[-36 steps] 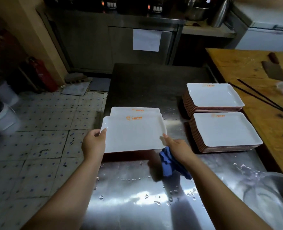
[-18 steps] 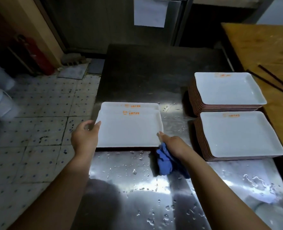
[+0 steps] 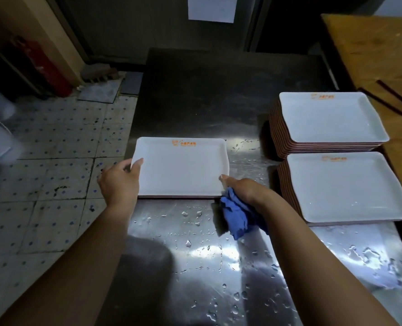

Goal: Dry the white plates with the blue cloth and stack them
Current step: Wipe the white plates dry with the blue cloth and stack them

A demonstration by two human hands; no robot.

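— What's nearest you?

— Water drops on the steel bench (image 3: 202, 267), lower centre. Just beyond, my right hand (image 3: 247, 190) bunches the blue cloth (image 3: 239, 214), its thumb on the white plate (image 3: 181, 168) at the near right corner.

— Your left hand?

— My left hand (image 3: 120, 182) grips the plate's left edge, thumb on top. It lies flat at centre frame.

— Farther off?

— Two plate stacks (image 3: 341, 156) at right.

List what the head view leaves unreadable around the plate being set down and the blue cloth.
- Plates under the top plate: hidden beneath it, count unknown.
- Right hand fingers: hidden under the hand, in the blue cloth.
- Left hand fingers: hidden behind the plate edge.
- Orange print: too small to read.
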